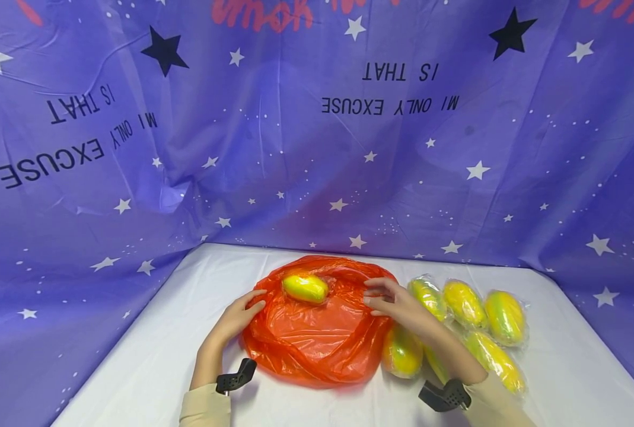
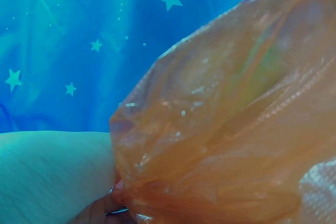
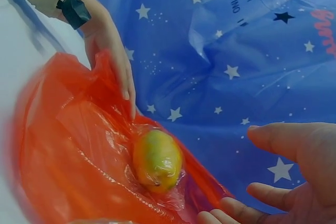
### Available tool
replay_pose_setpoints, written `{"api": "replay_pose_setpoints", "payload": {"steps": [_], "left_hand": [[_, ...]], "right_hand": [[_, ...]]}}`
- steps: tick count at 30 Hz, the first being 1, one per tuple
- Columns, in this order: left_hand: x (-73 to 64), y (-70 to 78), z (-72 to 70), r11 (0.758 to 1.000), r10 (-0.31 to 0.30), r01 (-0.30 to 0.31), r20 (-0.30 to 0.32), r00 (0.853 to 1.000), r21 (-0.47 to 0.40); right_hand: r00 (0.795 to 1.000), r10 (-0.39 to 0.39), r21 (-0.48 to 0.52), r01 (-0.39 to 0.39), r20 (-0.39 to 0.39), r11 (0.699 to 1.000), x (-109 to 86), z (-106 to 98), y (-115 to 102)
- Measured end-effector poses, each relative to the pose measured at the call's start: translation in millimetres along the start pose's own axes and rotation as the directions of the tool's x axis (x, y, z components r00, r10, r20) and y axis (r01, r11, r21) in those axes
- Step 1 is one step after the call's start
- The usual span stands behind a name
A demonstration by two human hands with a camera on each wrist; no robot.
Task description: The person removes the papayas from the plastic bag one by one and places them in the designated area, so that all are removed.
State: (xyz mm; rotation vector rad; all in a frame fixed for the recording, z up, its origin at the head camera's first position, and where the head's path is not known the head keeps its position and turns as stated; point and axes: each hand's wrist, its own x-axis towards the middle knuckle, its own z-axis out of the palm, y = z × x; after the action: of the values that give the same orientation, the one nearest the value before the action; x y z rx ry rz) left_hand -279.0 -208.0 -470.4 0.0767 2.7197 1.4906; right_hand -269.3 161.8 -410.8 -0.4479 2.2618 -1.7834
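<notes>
A thin red plastic bag (image 1: 317, 332) lies spread on the white table with its mouth open. A yellow-green mango-like fruit (image 1: 305, 289) in clear wrap sits inside the bag near its far rim; in the right wrist view the same fruit (image 3: 157, 161) shows its glossy film. My left hand (image 1: 239, 317) holds the bag's left rim, where the film bunches up at the thumb. At the right rim is my right hand (image 1: 397, 302), its fingers (image 3: 268, 195) extended and spread, gripping nothing. In the left wrist view the bag (image 2: 210, 145) hides most of the left fingertips.
Several more wrapped fruits lie to the right of the bag, such as one fruit (image 1: 505, 317) at the far right and another (image 1: 402, 353) against the bag's side. The right forearm passes over some of them. A purple star-printed curtain (image 1: 295, 148) stands behind the white table (image 1: 557, 367).
</notes>
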Motion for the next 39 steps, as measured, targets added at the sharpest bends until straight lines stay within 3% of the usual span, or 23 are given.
{"api": "replay_pose_setpoints", "payload": {"steps": [15, 31, 39], "left_hand": [[-1.6, 2.2, -0.8, 1.000, 0.000, 0.000, 0.002, 1.000, -0.007], [1.4, -0.8, 0.3, 1.000, -0.001, 0.001, 0.004, 1.000, -0.001], [0.2, 0.9, 0.0, 1.000, 0.002, -0.002, 0.002, 1.000, 0.008]], "right_hand": [[0.999, 0.026, 0.000, -0.026, 0.046, 1.000, 31.9, 8, 2], [0.989, 0.136, -0.015, -0.136, 0.062, 0.991, 56.2, 15, 1], [0.987, 0.129, -0.004, -0.130, 0.097, 0.992, 68.5, 21, 6]]}}
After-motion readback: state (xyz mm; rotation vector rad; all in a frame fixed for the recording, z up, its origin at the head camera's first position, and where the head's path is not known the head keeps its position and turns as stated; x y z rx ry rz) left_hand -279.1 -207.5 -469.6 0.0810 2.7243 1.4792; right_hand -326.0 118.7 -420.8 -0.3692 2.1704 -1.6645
